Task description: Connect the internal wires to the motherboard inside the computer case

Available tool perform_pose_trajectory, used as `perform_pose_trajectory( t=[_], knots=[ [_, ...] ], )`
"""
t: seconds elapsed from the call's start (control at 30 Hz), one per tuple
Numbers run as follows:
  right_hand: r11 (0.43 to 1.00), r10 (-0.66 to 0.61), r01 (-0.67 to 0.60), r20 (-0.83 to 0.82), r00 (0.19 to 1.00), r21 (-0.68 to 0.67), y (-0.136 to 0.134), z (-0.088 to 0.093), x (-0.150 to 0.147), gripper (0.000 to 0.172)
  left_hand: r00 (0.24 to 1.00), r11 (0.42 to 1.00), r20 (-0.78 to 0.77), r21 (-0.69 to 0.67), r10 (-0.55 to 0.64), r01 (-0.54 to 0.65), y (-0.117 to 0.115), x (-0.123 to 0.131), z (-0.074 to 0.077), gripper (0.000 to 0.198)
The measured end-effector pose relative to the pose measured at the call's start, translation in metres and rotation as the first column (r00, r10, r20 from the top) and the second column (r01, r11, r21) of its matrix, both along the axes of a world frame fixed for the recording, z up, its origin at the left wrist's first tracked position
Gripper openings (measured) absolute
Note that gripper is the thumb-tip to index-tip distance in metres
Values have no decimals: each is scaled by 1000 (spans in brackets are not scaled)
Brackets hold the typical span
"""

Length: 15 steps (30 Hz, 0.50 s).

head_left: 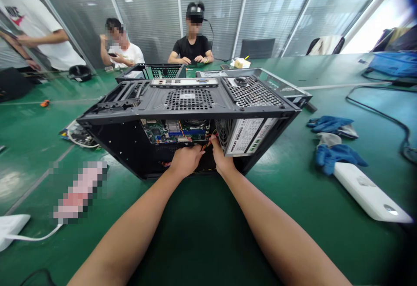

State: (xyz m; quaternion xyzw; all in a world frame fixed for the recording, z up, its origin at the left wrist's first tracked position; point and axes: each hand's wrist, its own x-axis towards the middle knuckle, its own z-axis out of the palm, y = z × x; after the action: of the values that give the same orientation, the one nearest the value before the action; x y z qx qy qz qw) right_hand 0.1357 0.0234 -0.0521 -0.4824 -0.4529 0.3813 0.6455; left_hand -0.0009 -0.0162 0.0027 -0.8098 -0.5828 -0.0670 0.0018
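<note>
A black computer case (153, 101) lies on the table in front of me with its open side toward me. Inside, the green motherboard (159, 132) shows at the back, and the power supply (250, 136) with its fan grille and label sits at the right. My left hand (187, 160) reaches into the case, its fingers closed on thin coloured cables (207, 143) below the motherboard. Beside the power supply, my right hand (221, 156) has its thumb and fingers closed around the same cables. The cable ends and some fingertips are hidden.
Behind the case stand another open case (163, 71) and a metal panel (280, 84). Blue gloves (339, 153) and a white power bank (368, 190) lie right; a blurred phone-shaped object (81, 190) lies left. Across the green table, a person (192, 47) sits.
</note>
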Motion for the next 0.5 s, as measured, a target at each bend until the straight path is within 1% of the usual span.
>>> perform_pose_trajectory(
  t=[0.23, 0.37, 0.5],
  knots=[
    [1000, 20, -20, -4, 1000, -13, 1, -1, 1, 47, 1000, 1000, -8, 11, 7, -7, -2, 1, 3, 33],
    [999, 31, -31, 4, 999, -31, 2, -2, 1, 47, 1000, 1000, 17, -14, 8, -7, -2, 1, 2, 33],
    [999, 54, -54, 28, 998, -10, 1, -1, 1, 50, 1000, 999, 24, -43, 11, -10, -1, 1, 2, 36]
  ],
)
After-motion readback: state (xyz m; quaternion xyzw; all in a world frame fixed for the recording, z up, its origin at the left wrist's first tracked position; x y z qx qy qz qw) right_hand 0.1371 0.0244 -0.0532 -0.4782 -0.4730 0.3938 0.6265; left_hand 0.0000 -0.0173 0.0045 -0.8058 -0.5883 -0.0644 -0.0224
